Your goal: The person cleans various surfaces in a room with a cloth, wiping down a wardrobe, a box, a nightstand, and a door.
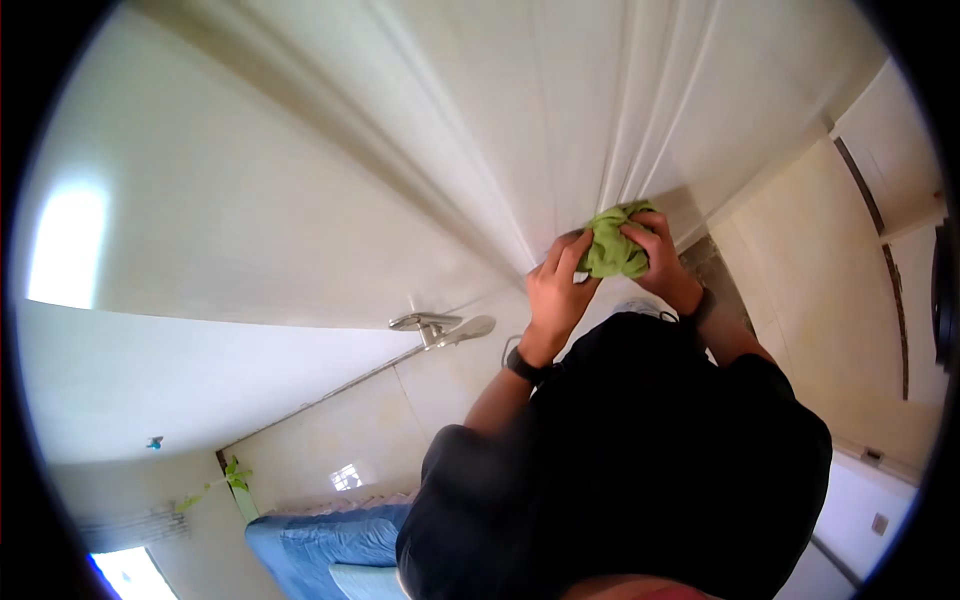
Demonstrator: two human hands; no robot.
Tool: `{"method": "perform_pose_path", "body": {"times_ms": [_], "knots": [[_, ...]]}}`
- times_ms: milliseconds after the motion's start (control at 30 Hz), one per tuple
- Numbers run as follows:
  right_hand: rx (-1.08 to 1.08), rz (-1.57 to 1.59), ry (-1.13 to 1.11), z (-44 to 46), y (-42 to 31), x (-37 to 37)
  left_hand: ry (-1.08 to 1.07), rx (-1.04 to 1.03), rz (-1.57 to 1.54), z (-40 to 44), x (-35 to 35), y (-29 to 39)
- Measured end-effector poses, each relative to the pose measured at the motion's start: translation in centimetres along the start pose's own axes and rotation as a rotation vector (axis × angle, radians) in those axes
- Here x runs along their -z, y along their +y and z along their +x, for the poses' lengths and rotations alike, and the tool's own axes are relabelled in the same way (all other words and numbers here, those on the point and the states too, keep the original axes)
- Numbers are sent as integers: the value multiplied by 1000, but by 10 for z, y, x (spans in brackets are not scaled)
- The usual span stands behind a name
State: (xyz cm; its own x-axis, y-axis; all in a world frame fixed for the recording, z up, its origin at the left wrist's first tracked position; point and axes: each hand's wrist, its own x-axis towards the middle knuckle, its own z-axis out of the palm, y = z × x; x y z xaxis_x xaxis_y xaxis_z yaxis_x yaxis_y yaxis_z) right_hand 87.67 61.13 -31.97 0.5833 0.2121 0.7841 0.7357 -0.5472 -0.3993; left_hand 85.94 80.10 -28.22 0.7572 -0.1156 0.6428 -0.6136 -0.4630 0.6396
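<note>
left hand (562,287) and right hand (660,255) both pinch green cloth (612,250), bunched up between them, close by white door (490,130); shiny handle (445,330) off to left, blue cover (325,545) farther away

Cloth (612,250): lt. green, plain. Door (250,220): off-wht., w/ long straight moulded lines. Door handle (472,329): silver-grey. Shirt (680,450): solid blk. L. wristband (523,366): blk. Floor (370,415): pale cream, thin tile lines. Bedding (330,545): mid-blue, pt. paler. Plant (236,473): yel.-green. Wall (150,370): wht.
</note>
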Motion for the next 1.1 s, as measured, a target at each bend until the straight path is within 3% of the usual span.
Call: {"method": "perform_pose_path", "body": {"times_ms": [167, 233, 367, 567, 733, 833, 967, 1100], "knots": [[152, -7, 116, 50, 12, 48, 93, -86, 30, 47, -20, 42], [182, 11, 148, 63, 27, 76, 109, -53, -39, 66, -41, 64], [243, -5, 171, 71, 76, 129, 174, -197, 5, 101, -98, 89], [122, 73, 244, 43, 143, 190, 131, -236, 40, 121, -196, 112], [2, 112, 239, -19, 198, 192, 1, -149, 108, 97, -255, 100], [-79, 179, 12, -48, 220, 198, -97, -50, 110, 75, -277, 87], [-90, 237, -134, -37, 224, 217, -53, 8, 145, 64, -289, 92], [-31, 237, 18, 5, 210, 244, 40, -91, 149, 102, -289, 117]]}}
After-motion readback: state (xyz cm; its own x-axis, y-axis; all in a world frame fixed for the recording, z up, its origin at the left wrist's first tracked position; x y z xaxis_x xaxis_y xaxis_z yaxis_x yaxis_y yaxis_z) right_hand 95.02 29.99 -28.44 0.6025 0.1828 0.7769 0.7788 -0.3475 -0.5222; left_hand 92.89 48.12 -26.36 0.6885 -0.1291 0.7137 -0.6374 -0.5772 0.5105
